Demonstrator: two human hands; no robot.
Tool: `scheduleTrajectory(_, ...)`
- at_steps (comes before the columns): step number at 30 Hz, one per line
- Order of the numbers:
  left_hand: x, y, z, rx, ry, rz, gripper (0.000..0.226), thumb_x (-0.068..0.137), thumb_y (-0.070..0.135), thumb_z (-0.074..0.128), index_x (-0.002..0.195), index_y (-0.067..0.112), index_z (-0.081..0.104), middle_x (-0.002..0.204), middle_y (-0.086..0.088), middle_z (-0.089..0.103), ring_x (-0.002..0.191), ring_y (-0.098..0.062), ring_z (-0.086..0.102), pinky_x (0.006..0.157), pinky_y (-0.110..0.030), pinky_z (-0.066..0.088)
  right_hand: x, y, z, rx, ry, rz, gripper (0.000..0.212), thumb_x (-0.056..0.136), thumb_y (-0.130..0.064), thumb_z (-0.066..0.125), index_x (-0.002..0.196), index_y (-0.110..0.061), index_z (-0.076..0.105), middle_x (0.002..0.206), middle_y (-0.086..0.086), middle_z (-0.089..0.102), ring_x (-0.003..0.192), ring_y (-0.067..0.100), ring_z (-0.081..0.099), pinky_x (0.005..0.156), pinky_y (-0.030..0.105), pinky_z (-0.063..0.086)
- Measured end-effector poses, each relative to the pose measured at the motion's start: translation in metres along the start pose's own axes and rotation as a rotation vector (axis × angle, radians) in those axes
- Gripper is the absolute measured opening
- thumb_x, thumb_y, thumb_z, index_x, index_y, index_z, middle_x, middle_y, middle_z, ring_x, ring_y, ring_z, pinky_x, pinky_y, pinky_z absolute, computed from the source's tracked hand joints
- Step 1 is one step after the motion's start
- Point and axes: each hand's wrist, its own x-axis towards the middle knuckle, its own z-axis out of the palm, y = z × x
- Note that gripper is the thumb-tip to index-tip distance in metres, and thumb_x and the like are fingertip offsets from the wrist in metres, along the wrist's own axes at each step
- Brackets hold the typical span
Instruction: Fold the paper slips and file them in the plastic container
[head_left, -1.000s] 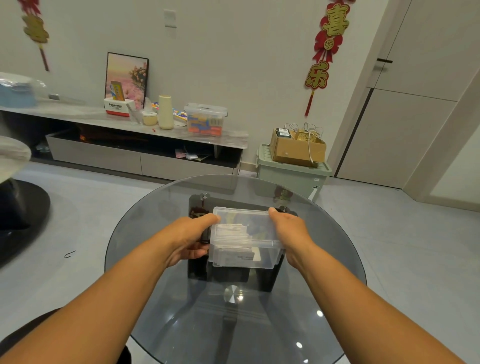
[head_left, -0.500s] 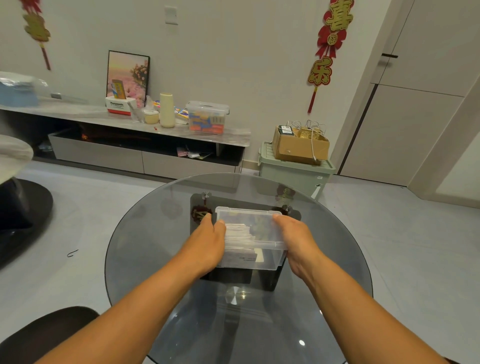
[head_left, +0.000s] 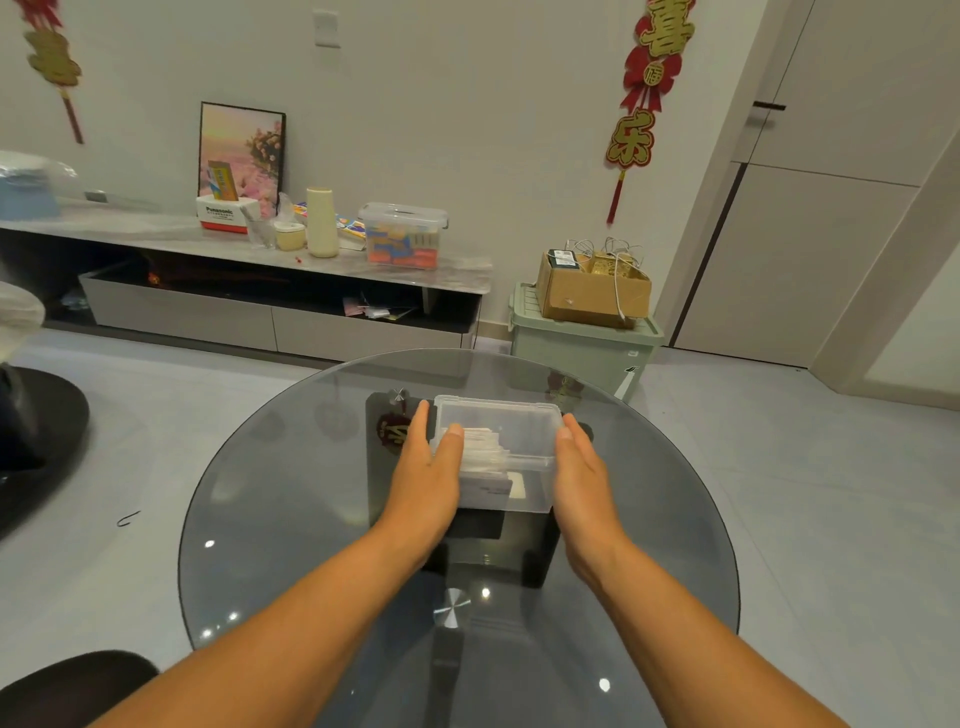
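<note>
A clear plastic container (head_left: 524, 431) stands near the middle of the round glass table (head_left: 291, 467). Folded white paper slips (head_left: 483, 452) stand packed in its left half. My left hand (head_left: 421, 483) lies flat against the container's left side, fingers straight, with the thumb reaching over the rim above the slips. Along the right wall rests my right hand (head_left: 582, 478), also with straight fingers. Neither hand holds a loose slip.
A dark table base (head_left: 493, 540) shows through the glass under the container. A dark chair (head_left: 78, 686) sits at the near left. Beyond the table stand a green storage bin (head_left: 582, 348) with a cardboard box on it and a low console (head_left: 260, 249) with clutter.
Both hands loosened from gripping the container's far corners and now lie flat along its sides. The container sits slightly farther from me.
</note>
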Motion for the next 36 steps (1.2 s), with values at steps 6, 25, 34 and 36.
scheduleTrajectory(6, 0.052, 0.006, 0.016, -0.048, -0.019, -0.052, 0.056, 0.107, 0.030, 0.038, 0.158, 0.038, 0.019, 0.129, 0.004, 0.046, 0.094, -0.001, 0.050, 0.069, -0.020, 0.043, 0.054, -0.007, -0.002, -0.075, -0.073, 0.016, 0.063, 0.092, -0.070, 0.025, 0.149, -0.049, 0.041, 0.151, -0.012, 0.050, 0.137, 0.016, 0.049, 0.117, 0.051, 0.041)
scheduleTrajectory(25, 0.149, -0.008, 0.032, -0.033, 0.016, -0.053, 0.055, 0.106, 0.032, 0.038, 0.157, 0.038, 0.018, 0.125, 0.001, 0.046, 0.094, -0.007, 0.051, 0.083, -0.034, 0.048, 0.147, -0.007, 0.024, 0.003, -0.081, 0.039, 0.047, 0.109, -0.047, 0.026, 0.152, -0.038, 0.041, 0.139, -0.002, 0.058, 0.116, 0.015, 0.059, 0.096, 0.036, 0.054)
scheduleTrajectory(34, 0.150, -0.006, 0.024, 0.077, -0.039, -0.010, 0.060, 0.107, 0.043, 0.040, 0.159, 0.029, 0.013, 0.133, 0.000, 0.045, 0.109, -0.017, 0.052, 0.091, -0.036, 0.046, 0.140, -0.019, 0.024, -0.008, -0.076, 0.072, 0.049, 0.110, -0.047, 0.026, 0.156, -0.034, 0.036, 0.145, -0.005, 0.052, 0.121, 0.016, 0.055, 0.107, 0.041, 0.046)
scheduleTrajectory(36, 0.151, -0.010, 0.022, 0.159, -0.050, -0.016, 0.068, 0.105, 0.052, 0.039, 0.161, 0.030, 0.008, 0.150, -0.004, 0.040, 0.127, -0.026, 0.049, 0.105, -0.044, 0.046, 0.140, -0.020, 0.024, -0.054, -0.103, 0.094, 0.051, 0.107, -0.050, 0.025, 0.153, -0.032, 0.038, 0.147, 0.001, 0.052, 0.128, 0.022, 0.054, 0.113, 0.050, 0.044)
